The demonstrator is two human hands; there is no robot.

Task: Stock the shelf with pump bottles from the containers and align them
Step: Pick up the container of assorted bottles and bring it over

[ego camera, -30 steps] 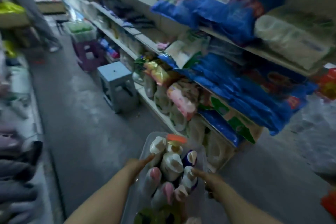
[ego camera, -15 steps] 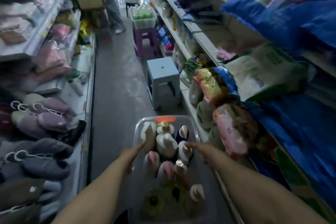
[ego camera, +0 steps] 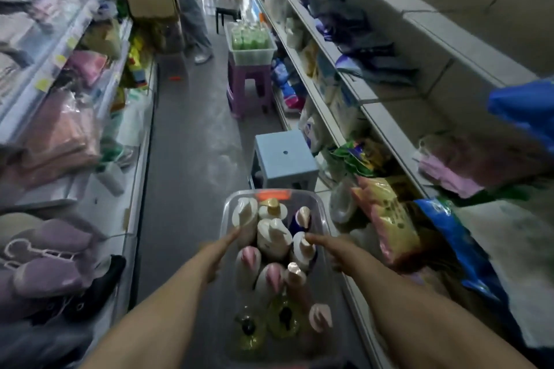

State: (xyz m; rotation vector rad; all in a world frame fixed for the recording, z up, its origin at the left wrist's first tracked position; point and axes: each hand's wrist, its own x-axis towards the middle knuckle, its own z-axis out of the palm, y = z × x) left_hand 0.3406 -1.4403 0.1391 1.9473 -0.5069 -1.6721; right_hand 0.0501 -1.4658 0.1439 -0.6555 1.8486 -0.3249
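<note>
Carrying step, most likely: clear plastic container [ego camera: 325, 220] held at both long sides, out front above the aisle floor [ego camera: 192, 159]. Left hand [ego camera: 217, 252] and right hand [ego camera: 332, 249] each with grip clamped on the rim, thumbs on top. Inside, standing pump bottles [ego camera: 274, 238], smooth and rounded, white, pink and yellow. Next, probably setting down near the right shelf [ego camera: 386, 129] before lifting bottles out.
</note>
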